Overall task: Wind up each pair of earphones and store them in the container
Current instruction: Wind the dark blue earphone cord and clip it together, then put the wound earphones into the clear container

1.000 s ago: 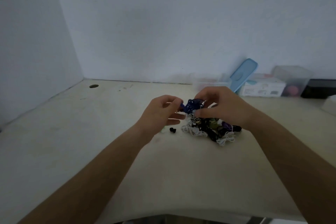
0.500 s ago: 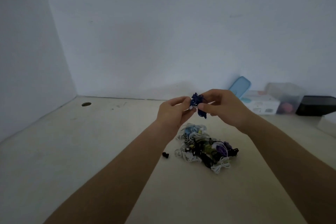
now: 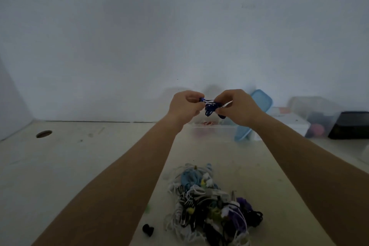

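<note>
Over the pile [image 3: 211, 203] on the table [image 3: 79, 166], the left hand [image 3: 184, 106] and right hand [image 3: 234, 107] are holding blue earphones [image 3: 210, 108] in the air.

Nearest, the pile of tangled white, black, purple and pale-blue earphones is lying on the table, with a small black eartip [image 3: 148, 229] just left of it. Beyond it both forearms are reaching forward: the left hand's curled fingers and thumb are pinching one blue bud, and the right hand's are gripping the other side, so the cord is hanging in a small knot between them, clear of the table. Behind the hands a clear container [image 3: 214, 131] is sitting near the wall [image 3: 179, 36], a blue lid [image 3: 253, 114] leaning just right of it. Farther right a white box [image 3: 287, 124], a clear tub [image 3: 317, 118] and a black box [image 3: 351, 126] are standing. Far left, a hole [image 3: 44, 134] is showing in the table.
</note>
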`<control>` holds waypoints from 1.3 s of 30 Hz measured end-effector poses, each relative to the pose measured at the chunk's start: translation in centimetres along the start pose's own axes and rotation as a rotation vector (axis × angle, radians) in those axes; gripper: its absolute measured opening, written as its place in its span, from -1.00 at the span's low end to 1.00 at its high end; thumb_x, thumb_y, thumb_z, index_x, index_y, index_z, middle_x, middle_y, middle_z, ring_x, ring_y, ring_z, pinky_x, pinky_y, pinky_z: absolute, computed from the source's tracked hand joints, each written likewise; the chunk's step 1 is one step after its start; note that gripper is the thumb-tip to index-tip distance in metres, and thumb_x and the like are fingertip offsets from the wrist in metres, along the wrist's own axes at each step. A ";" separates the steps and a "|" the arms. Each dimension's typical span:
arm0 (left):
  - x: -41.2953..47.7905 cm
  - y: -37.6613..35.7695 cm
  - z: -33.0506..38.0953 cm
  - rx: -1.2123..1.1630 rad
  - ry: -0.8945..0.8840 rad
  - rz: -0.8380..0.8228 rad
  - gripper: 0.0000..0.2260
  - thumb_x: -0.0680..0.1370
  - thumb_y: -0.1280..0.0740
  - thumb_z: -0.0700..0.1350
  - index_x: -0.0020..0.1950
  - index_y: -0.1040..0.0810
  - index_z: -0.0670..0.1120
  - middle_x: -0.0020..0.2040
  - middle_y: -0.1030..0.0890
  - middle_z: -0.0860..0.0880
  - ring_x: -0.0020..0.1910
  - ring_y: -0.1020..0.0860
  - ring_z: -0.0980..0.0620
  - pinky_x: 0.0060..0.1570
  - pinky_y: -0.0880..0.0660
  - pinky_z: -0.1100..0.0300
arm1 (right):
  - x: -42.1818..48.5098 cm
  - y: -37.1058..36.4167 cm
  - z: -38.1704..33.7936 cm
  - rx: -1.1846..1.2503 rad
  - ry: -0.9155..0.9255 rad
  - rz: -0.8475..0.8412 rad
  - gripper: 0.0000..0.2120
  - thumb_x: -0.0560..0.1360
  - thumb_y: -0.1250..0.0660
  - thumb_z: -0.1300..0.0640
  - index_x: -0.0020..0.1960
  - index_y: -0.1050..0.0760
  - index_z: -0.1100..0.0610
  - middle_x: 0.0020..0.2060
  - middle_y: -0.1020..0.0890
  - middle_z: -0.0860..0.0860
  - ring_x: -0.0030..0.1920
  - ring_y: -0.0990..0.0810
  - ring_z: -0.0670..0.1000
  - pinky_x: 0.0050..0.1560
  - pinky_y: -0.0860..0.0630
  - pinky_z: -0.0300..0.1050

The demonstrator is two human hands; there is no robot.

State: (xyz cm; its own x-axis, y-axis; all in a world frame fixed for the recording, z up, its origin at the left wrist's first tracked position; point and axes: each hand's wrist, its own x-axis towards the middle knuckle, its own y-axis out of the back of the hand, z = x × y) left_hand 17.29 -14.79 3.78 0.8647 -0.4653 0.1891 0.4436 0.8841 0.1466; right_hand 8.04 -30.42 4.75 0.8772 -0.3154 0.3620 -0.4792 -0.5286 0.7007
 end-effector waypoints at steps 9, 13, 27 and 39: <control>1.2 -0.4 -2.3 0.482 -0.141 -0.014 -0.71 0.47 -0.50 -0.14 0.19 -0.63 -0.07 0.12 -0.65 -0.04 0.08 -0.59 0.06 0.16 -0.48 0.23 | 0.8 -1.2 2.0 -0.060 -0.021 0.031 -0.83 0.51 -0.36 0.21 -0.01 -0.67 0.01 -0.12 -0.67 -0.13 -0.10 -0.62 -0.15 -0.10 -0.42 -0.40; -1.6 0.5 -0.7 0.477 -0.159 0.013 -0.79 0.54 -0.43 -0.11 0.16 -0.66 -0.07 0.13 -0.66 -0.01 0.12 -0.60 0.07 0.21 -0.46 0.22 | -1.2 -0.5 0.3 -0.027 0.018 0.036 -0.83 0.50 -0.36 0.22 -0.05 -0.67 -0.01 -0.15 -0.66 -0.15 -0.13 -0.59 -0.18 -0.11 -0.42 -0.42; -15.2 4.1 -0.3 0.622 -0.172 -0.047 -0.91 0.54 -0.40 -0.11 -0.04 -0.70 -0.01 -0.11 -0.65 0.14 -0.13 -0.56 0.24 -0.10 -0.40 0.36 | -12.5 2.2 -4.5 0.056 0.004 -0.186 -0.90 0.47 -0.42 0.23 -0.07 -0.68 0.09 -0.26 -0.71 -0.01 -0.23 -0.67 -0.03 -0.19 -0.52 -0.23; -21.3 5.1 -3.2 0.641 -0.117 -0.133 -0.90 0.50 -0.44 -0.12 -0.09 -0.68 0.11 -0.16 -0.63 0.20 -0.18 -0.58 0.24 -0.30 -0.38 0.51 | -17.2 -1.4 -5.0 -0.234 0.082 -0.383 -0.86 0.54 -0.38 0.09 0.06 -0.63 0.09 -0.01 -0.66 -0.05 -0.02 -0.61 -0.07 0.13 -0.54 -0.13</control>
State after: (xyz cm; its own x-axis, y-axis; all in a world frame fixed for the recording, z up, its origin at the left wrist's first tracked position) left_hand 1.88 -0.28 -2.61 0.7652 -0.6018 0.2286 0.2856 0.6356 0.7173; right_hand -6.25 -20.30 0.61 0.9939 -0.0632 0.0905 -0.1083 -0.3993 0.9104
